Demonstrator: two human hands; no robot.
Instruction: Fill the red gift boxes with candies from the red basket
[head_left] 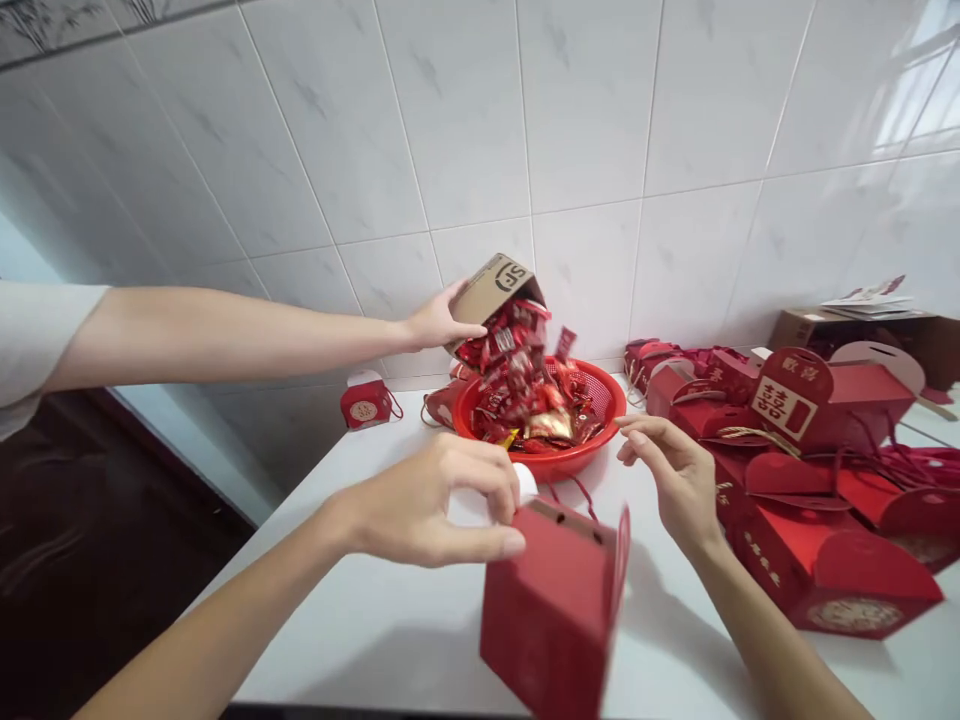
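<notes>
Red paperboard gift box (544, 595), nearside of the plastic basket (559, 465): judged light, creasable; best held by top edge. Left hand (439, 495) pinches there; right hand (671, 475) empty, loosely open.

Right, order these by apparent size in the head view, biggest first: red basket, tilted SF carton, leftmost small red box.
1. Red basket
2. Tilted SF carton
3. Leftmost small red box

Your bare left hand (442, 505) reaches toward 2 o'clock, fingers (491, 470) curled above its extended thumb (487, 545); your bare right hand (675, 480) reaches toward 11 o'clock, fingers loosely bent.
</notes>
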